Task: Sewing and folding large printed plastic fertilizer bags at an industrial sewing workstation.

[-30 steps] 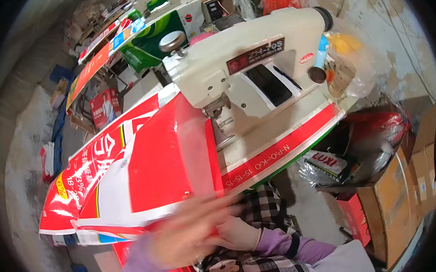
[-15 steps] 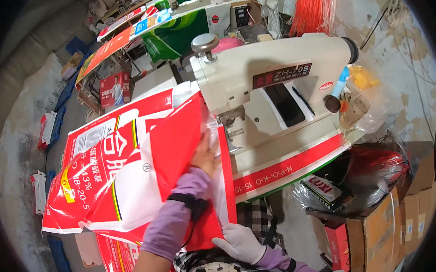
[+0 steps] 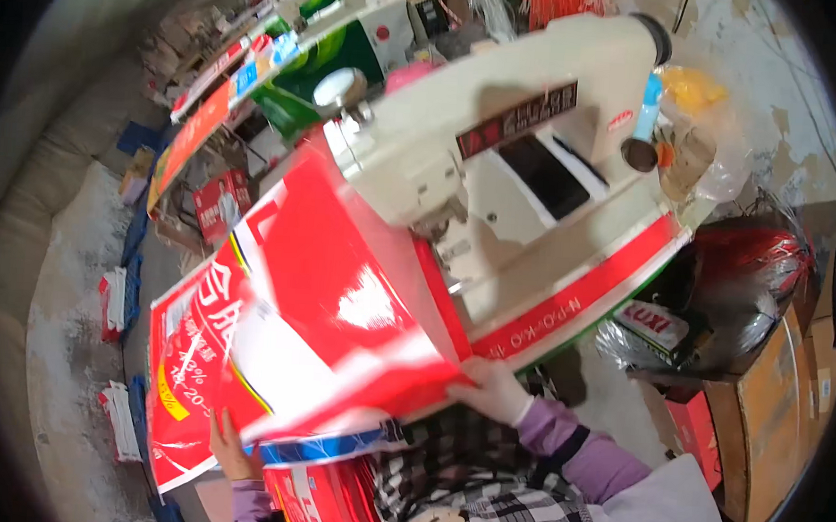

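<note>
A large red and white printed bag (image 3: 341,285) lies across the bed of a cream sewing machine (image 3: 396,146), with its upper right edge by the needle area. My gloved right hand (image 3: 494,390) is closed on the bag's near right corner, just below the machine bed. My bare left hand (image 3: 230,448) grips the bag's near left edge, fingers along the plastic, somewhat blurred. Below the bag, more red bags (image 3: 320,502) lie stacked beside my lap, a blue strip showing above them.
A phone (image 3: 543,178) rests on the machine bed under its arm. On the right stand a cardboard box (image 3: 759,421) and a clear bag with red contents (image 3: 748,278). Another sewing table with a green cover (image 3: 329,67) is at the back.
My left hand has come out from the bag's middle to its near left edge. The bag has swung and bulges up. My right hand keeps its corner; the view has shifted.
</note>
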Tool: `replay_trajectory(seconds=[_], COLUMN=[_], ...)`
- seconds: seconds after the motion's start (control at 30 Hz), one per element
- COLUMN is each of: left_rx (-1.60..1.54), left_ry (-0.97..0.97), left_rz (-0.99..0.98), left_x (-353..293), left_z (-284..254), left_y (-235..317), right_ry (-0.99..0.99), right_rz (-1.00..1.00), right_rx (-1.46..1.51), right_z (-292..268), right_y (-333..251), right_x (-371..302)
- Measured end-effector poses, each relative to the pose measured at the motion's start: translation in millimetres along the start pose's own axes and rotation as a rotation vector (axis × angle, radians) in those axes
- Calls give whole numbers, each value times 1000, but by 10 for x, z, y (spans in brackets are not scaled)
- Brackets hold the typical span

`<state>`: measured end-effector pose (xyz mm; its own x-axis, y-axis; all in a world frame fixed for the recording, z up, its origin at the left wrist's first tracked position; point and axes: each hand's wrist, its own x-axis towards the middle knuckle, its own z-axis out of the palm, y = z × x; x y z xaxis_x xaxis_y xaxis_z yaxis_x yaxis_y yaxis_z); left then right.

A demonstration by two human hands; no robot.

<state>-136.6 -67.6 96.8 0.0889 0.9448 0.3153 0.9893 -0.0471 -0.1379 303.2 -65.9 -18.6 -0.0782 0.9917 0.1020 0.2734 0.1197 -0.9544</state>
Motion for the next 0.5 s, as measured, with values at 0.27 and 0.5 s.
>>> replay_trajectory(seconds=[0.27, 0.5], left_rx=[394, -1132], left_ry=[-547, 184], left_rz=[-164, -1301], left_x=[817, -1045], left_z=[1136, 1007], left_y=[-1068, -2801], right_ry=[-394, -673], right_rz=[-408, -613], right_rx=[-660, -226], right_z=[657, 1716], right_y=[-677, -1320], right_x=[697, 307])
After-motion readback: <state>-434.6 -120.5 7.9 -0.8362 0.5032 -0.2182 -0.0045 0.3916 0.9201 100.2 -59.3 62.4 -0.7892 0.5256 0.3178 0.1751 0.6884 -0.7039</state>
